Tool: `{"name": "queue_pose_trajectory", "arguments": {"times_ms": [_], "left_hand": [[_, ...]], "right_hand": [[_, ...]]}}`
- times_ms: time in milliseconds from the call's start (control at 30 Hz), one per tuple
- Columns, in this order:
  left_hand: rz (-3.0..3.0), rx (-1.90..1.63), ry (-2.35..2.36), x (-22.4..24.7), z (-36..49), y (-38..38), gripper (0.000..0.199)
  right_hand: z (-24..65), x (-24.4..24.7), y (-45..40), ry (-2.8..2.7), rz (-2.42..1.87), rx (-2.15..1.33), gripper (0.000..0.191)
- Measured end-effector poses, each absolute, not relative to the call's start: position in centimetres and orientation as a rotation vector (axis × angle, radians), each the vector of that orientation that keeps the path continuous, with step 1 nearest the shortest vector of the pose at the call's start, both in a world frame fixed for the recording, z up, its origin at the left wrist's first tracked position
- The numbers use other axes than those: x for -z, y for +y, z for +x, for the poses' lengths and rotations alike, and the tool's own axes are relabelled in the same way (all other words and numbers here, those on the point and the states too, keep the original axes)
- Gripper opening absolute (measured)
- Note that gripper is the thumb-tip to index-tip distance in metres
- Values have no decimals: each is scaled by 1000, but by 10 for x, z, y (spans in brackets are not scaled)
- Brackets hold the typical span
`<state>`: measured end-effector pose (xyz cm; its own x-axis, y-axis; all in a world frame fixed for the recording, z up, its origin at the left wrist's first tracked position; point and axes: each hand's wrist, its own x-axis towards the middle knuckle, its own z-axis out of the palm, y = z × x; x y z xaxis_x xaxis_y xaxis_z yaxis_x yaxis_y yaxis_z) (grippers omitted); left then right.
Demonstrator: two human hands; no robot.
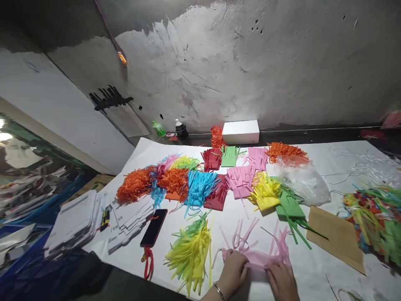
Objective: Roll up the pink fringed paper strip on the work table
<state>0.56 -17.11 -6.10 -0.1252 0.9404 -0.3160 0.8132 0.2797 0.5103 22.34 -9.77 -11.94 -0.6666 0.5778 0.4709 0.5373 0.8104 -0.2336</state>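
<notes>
l hand (233,268), r hand (281,276) holding pink fringe (261,257), yellow bunch (191,256) nrby

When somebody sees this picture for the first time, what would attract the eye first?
Probably the bright fringed bundles spread across the middle of the white table covering. Toward the near edge, the left hand and right hand hold a pink fringed sheet. A white box sits farther back.
</notes>
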Motion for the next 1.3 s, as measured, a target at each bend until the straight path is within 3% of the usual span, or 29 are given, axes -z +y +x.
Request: {"name": "queue_pose_trajectory", "arguments": {"times_ms": [333, 467, 867, 1300], "left_hand": [[1277, -94, 2294, 51, 10, -142, 28], [1296, -77, 2269, 46, 7, -137, 29], [1365, -170, 2302, 46, 10, -160, 24], [1408, -99, 2324, 54, 8, -148, 28]], "right_hand": [[193, 121, -83, -2398, -1259, -234, 18], [195, 122, -82, -2389, -1237, -277, 15], [203, 124, -90, -2414, -1120, -315, 33], [198, 119, -87, -2414, -1124, -126, 19]]}}
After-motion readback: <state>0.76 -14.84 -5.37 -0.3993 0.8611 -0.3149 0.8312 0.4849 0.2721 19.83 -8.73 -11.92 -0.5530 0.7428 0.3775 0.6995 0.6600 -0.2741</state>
